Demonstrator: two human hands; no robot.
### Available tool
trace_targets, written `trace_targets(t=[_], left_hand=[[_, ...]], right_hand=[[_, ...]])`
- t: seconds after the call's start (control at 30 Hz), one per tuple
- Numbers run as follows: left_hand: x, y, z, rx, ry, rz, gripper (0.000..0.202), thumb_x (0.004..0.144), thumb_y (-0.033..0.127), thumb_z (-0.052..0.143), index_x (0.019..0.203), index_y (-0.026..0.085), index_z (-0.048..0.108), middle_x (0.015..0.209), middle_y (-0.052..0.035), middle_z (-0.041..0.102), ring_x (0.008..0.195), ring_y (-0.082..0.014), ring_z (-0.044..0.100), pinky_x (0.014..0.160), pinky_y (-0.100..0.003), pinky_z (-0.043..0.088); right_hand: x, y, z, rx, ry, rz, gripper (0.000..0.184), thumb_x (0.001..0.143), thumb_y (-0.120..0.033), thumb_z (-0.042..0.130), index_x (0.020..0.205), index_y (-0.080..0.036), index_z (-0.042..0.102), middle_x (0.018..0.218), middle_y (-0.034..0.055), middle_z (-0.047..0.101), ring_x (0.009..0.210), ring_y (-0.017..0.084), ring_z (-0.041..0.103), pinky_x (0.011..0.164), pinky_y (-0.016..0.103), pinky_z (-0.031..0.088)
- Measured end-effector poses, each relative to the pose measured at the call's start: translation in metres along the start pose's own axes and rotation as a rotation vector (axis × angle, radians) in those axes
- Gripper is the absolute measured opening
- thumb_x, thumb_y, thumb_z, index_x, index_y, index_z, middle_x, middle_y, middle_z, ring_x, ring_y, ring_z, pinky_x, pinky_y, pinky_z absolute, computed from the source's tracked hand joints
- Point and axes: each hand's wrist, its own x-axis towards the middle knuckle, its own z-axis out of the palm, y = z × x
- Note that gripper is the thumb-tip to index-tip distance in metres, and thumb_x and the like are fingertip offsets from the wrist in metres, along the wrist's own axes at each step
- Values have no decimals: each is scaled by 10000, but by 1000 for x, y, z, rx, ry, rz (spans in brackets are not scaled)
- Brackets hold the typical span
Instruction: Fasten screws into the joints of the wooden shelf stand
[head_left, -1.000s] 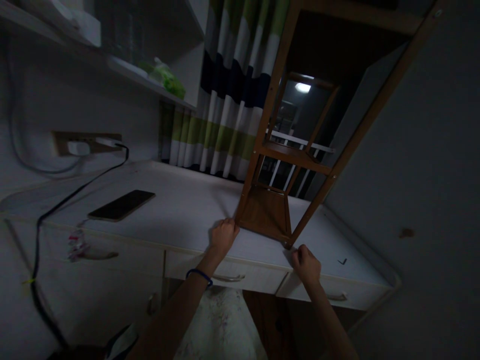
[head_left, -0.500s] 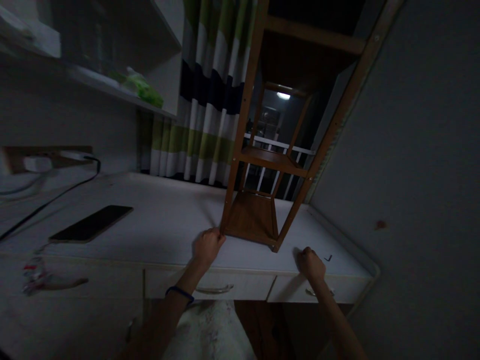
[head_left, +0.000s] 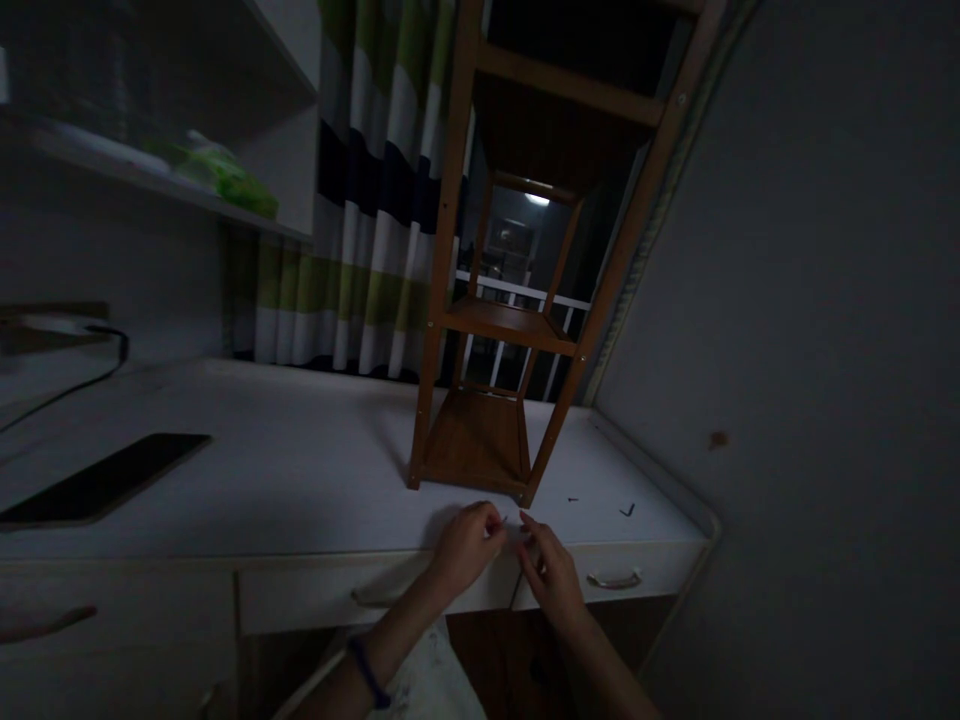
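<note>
**Two hands meeting at the worktop edge below a wooden shelf unit**

The white worktop (head_left: 300,480) spans the room in dim light. At its 1 o'clock corner stands an upright brown wooden shelf unit (head_left: 495,330), tiered, with a striped curtain (head_left: 360,230) behind it at 11 o'clock. A dark phone (head_left: 105,490) lies flat at 9 o'clock, well apart. At 6 o'clock of the shelf unit's base, the left hand (head_left: 469,545) and the right hand (head_left: 551,570) come together at the worktop's front edge, fingertips nearly touching; the left pinches something tiny, too small to identify. Whether the right grips anything cannot be told. A small dark screw (head_left: 573,499) lies near the unit's right foot.
</note>
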Motion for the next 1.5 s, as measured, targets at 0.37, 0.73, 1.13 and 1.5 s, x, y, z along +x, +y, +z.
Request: trace_targets(t=[0.37, 0.73, 1.13, 1.5], left_hand=[[17, 33, 44, -183, -101, 122, 164, 746, 285, 511, 855, 184, 579, 872, -30, 616, 764, -153, 564, 670, -251, 419], [5, -13, -47, -1, 241, 298, 233, 815, 163, 376, 960, 218, 549, 954, -24, 575, 900, -148, 547, 797, -276, 434], [57, 10, -185, 167, 826, 240, 227, 796, 301, 499, 988, 206, 572, 957, -26, 572, 804, -152, 557, 694, -269, 445], [95, 35, -194, 326, 844, 278, 240, 796, 301, 524, 1017, 206, 526, 1012, -47, 550, 926, -198, 538, 774, -317, 442]], right_hand=[[4, 47, -34, -220, 43, 261, 348, 878, -319, 320, 1028, -156, 588, 984, 104, 643, 842, 161, 614, 724, 264, 486], [42, 80, -39, -595, -197, 405, 369, 828, -139, 341, 1086, -194, 599, 989, 92, 641, 913, 204, 564, 742, 281, 421], [74, 49, -62, -558, 104, 366, 412, 897, -332, 289, 1179, -94, 472, 1111, 147, 558, 982, 230, 539, 786, 335, 436], [163, -46, -121, -351, 654, -107, 322, 876, -397, 366, 1059, -187, 526, 944, 81, 568, 802, 169, 535, 684, 298, 446]])
